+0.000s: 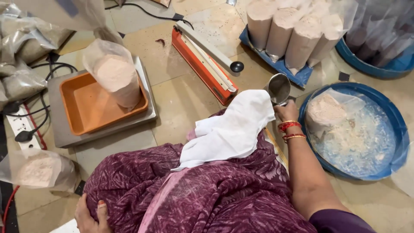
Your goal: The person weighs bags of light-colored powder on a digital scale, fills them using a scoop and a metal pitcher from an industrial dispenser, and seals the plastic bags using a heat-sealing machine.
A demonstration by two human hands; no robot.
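My right hand (286, 113) grips a small steel cup (278, 88), held tilted just left of a blue tub (390, 125) that holds pale pink powder in a clear liner. My left hand (88, 215) rests on my knee at the lower left, fingers curled on the purple patterned cloth (207, 190) of my lap and holding nothing. A white cloth (230, 129) lies across my lap beside the cup. A clear bag of pink powder (115, 77) stands in an orange tray (86, 105) on a grey weighing scale (64, 133).
An orange heat sealer (202, 64) lies on the tiled floor ahead. Several filled powder bags (293, 32) stand on a blue sheet at the back, with another blue tub (388, 64) beside them. Bags of greyish contents (21, 51), cables and a power strip (19, 125) sit left; one filled bag (39, 170) lies nearby.
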